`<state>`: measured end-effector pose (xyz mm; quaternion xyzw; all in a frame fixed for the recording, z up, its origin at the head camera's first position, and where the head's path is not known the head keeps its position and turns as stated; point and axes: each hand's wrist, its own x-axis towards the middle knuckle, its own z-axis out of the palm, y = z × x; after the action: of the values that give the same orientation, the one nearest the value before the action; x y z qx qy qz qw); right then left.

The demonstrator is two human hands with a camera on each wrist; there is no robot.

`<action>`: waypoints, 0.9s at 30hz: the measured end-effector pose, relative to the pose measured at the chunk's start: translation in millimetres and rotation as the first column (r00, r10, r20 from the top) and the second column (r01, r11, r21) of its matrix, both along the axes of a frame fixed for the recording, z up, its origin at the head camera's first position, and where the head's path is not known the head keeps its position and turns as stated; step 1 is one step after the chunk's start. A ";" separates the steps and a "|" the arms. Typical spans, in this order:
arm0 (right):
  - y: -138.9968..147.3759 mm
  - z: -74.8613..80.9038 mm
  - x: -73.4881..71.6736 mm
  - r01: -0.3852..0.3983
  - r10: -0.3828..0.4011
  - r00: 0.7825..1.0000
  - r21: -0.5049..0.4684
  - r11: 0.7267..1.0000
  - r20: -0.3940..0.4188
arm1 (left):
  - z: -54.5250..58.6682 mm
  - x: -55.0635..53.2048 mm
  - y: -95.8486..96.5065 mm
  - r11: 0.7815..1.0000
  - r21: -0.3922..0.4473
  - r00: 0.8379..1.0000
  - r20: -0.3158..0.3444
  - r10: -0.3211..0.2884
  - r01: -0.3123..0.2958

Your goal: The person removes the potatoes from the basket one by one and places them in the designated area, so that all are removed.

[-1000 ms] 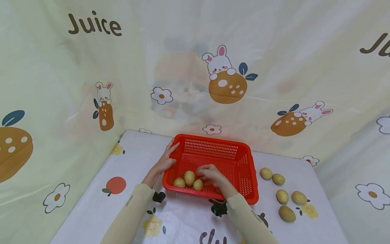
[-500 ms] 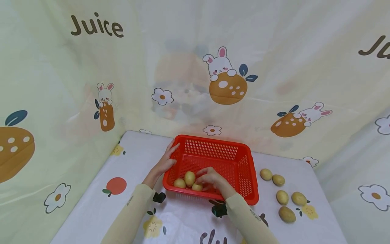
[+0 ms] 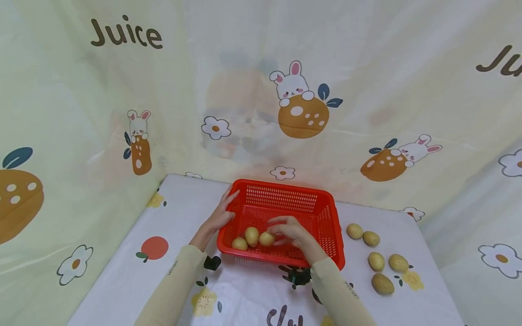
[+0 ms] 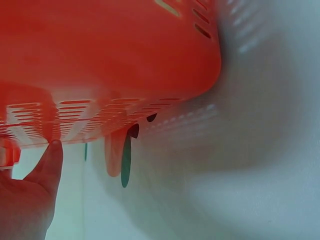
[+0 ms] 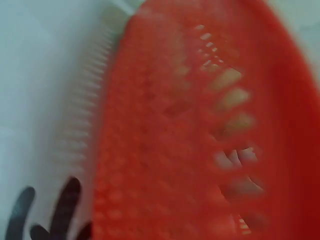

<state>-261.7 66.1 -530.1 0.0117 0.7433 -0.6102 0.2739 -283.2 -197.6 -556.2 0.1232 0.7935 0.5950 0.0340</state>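
Note:
A red plastic basket [image 3: 281, 262] stands on the table, with three potatoes near its front left. My left hand [image 3: 218, 217] rests on the basket's left rim, fingers extended and spread from the thumb. In the left wrist view, the thumb of the left hand [image 4: 42, 185] touches the slotted outer wall. Inside the basket, my right hand [image 3: 291, 233] holds a potato [image 3: 267, 239] by its right side. Left of it lie an upright potato [image 3: 252, 236] and another potato [image 3: 239, 243]. The right wrist view is blurred; basket wall [image 5: 145, 150] hides that hand.
To the basket's right, several loose potatoes lie on the tablecloth, among them a far potato [image 3: 354, 231] and a near, darker potato [image 3: 382, 284]. A printed cloth curtain [image 3: 244, 90] hangs close behind the basket and along both sides.
My right hand has reached over the rightmost potato in the basket and shifted it back and slightly right, away from the front wall. The left hand stays on the rim.

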 end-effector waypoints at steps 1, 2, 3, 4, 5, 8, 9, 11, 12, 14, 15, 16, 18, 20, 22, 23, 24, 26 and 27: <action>4.0 2.3 -1.2 0.012 -0.012 1.000 -0.016 1.000 -0.008 | 0.4 -0.1 0.2 1.000 -0.006 1.000 0.000 0.006 -0.006; 8.2 5.0 -2.3 0.025 -0.025 1.000 -0.031 0.999 -0.011 | 1.0 0.1 0.4 1.000 -0.011 1.000 -0.002 0.012 -0.012; 12.6 7.2 -3.5 0.038 -0.039 0.999 -0.045 0.998 -0.016 | 1.7 0.4 0.6 1.000 -0.015 1.000 -0.005 0.019 -0.019; 17.2 9.6 -4.7 0.049 -0.050 0.998 -0.058 0.997 -0.022 | 2.2 0.6 0.9 0.999 -0.020 1.000 -0.007 0.027 -0.027; 21.9 12.0 -5.6 0.057 -0.059 0.998 -0.065 0.996 -0.029 | 2.6 0.9 1.1 0.999 -0.019 0.999 -0.005 0.032 -0.032; 36.4 19.3 -7.4 0.086 -0.090 0.995 -0.085 0.993 -0.040 | 2.1 0.6 1.4 0.999 -0.024 0.999 -0.009 0.037 -0.037; 41.4 21.3 -7.8 0.094 -0.099 0.994 -0.092 0.991 -0.045 | 1.5 0.3 1.3 0.999 -0.025 0.999 -0.008 0.034 -0.034; 51.5 25.1 -7.8 0.110 -0.115 0.992 -0.099 0.989 -0.051 | -0.1 -0.4 1.0 0.999 -0.028 1.000 -0.004 0.022 -0.022; 56.5 26.9 -7.7 0.117 -0.123 0.991 -0.101 0.988 -0.054 | -0.9 -0.9 0.8 0.999 -0.029 1.000 -0.004 0.015 -0.015; 65.7 30.3 -7.1 0.133 -0.140 0.989 -0.111 0.985 -0.056 | -0.8 -1.0 -0.3 1.000 -0.026 1.000 0.003 -0.002 0.002; 70.3 32.0 -6.7 0.138 -0.146 0.987 -0.119 0.983 -0.060 | 1.0 -0.3 -0.9 1.000 -0.024 1.000 0.012 -0.011 0.011; 74.7 33.7 -6.2 0.144 -0.153 0.986 -0.121 0.982 -0.065 | 6.5 2.4 -0.8 1.000 -0.025 1.000 0.018 -0.018 0.018; 83.6 37.2 -5.1 0.156 -0.167 0.983 -0.133 0.979 -0.074 | 18.3 8.9 -0.4 0.999 -0.028 0.999 0.030 -0.032 0.033; 93.8 40.3 -3.7 0.165 -0.180 0.981 -0.161 0.973 -0.079 | 27.3 13.3 0.3 0.999 -0.021 0.998 0.041 -0.038 0.038; 104.0 44.0 -1.6 0.172 -0.188 0.979 -0.168 0.971 -0.080 | 25.5 13.5 1.6 1.000 -0.022 0.999 0.026 -0.021 0.022; 109.7 45.9 -0.2 0.176 -0.192 0.978 -0.179 0.968 -0.078 | 20.6 11.2 2.0 1.000 -0.021 1.000 0.018 -0.010 0.010; 115.6 47.5 1.5 0.186 -0.203 0.977 -0.188 0.964 -0.072 | 15.4 8.7 2.4 1.000 -0.017 1.000 0.012 0.003 -0.003; 128.1 50.4 5.4 0.205 -0.221 0.973 -0.196 0.959 -0.064 | 2.9 2.2 2.8 1.000 -0.015 1.000 -0.001 0.026 -0.026; 134.9 51.8 7.3 0.215 -0.230 0.971 -0.197 0.957 -0.060 | 0.1 1.6 3.4 0.999 -0.018 0.999 -0.008 0.036 -0.036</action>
<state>-254.4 200.9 -478.4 0.0441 0.6866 -0.7049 0.1725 -281.7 -194.2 -556.1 0.1110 0.8009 0.5880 0.0213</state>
